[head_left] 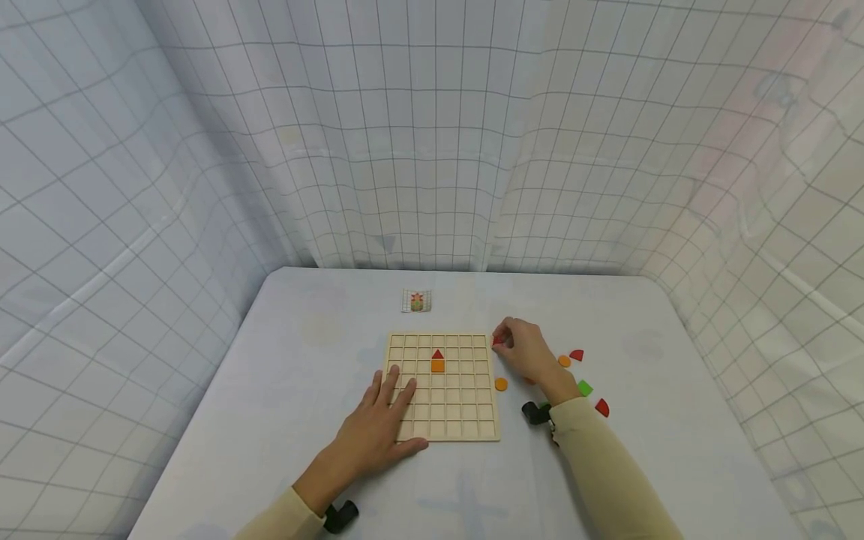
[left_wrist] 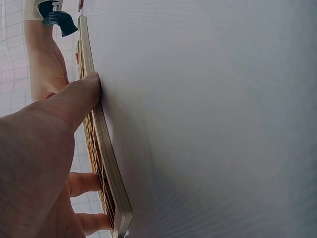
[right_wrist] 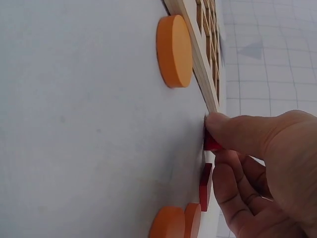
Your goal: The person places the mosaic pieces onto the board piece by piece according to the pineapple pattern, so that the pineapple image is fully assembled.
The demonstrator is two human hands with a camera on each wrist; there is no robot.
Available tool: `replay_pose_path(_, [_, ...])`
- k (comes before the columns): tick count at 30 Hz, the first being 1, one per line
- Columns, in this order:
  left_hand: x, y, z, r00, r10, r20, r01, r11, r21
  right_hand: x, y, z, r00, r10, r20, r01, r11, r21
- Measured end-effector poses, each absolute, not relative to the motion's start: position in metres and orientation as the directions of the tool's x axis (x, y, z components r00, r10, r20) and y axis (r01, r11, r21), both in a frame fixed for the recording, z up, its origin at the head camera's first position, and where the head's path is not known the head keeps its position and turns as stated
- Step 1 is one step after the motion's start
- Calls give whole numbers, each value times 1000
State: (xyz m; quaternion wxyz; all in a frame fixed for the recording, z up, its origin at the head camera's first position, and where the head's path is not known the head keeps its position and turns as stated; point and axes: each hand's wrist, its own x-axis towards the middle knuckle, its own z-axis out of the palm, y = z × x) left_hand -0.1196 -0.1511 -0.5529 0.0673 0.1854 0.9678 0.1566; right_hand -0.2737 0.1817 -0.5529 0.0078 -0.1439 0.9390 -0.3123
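Note:
A pale wooden grid board (head_left: 445,429) lies on the white table. In its upper middle cells sit a red triangle (head_left: 438,355) and, directly below, an orange square (head_left: 438,366). My left hand (head_left: 374,433) rests with spread fingers on the board's lower left part; its thumb (left_wrist: 86,91) touches the near edge. Beside the board's upper right corner, my right hand (head_left: 525,349) pinches a small red piece (right_wrist: 212,144) between thumb and fingers, low at the table surface. The fingers cover much of that piece, so its full shape is hidden.
Right of the board lie orange discs (head_left: 501,384), red quarter-circle pieces (head_left: 603,407) and a green square (head_left: 585,388), some partly behind the right wrist. A small picture card (head_left: 416,301) lies beyond the board. Grid-patterned curtains (head_left: 432,150) surround the table's back and sides.

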Motion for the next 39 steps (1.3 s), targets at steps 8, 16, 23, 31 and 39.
replay_pose_path(8, [-122, -152, -558, -921, 383, -67, 347, 887, 304, -269, 183, -550, -962, -242, 124, -266, 742, -616])
replay_pose_path(16, [-122, -153, -557, -919, 389, -61, 354, 884, 305, -261, 178, -544, -954, -252, 165, -294, 661, -691])
replay_pose_path(23, [-122, -152, -557, -919, 391, -55, 354, 877, 326, -251, 160, -543, -954, -277, 118, -276, 645, -713])
replay_pose_path(31, [-123, -152, -558, -920, 388, -57, 348, 875, 335, -243, 141, -544, -949, -306, 77, -263, 631, -730])
replay_pose_path(39, [-123, -153, -559, -921, 384, -61, 343, 876, 340, -240, 129, -547, -951, -310, 12, -217, 636, -741])
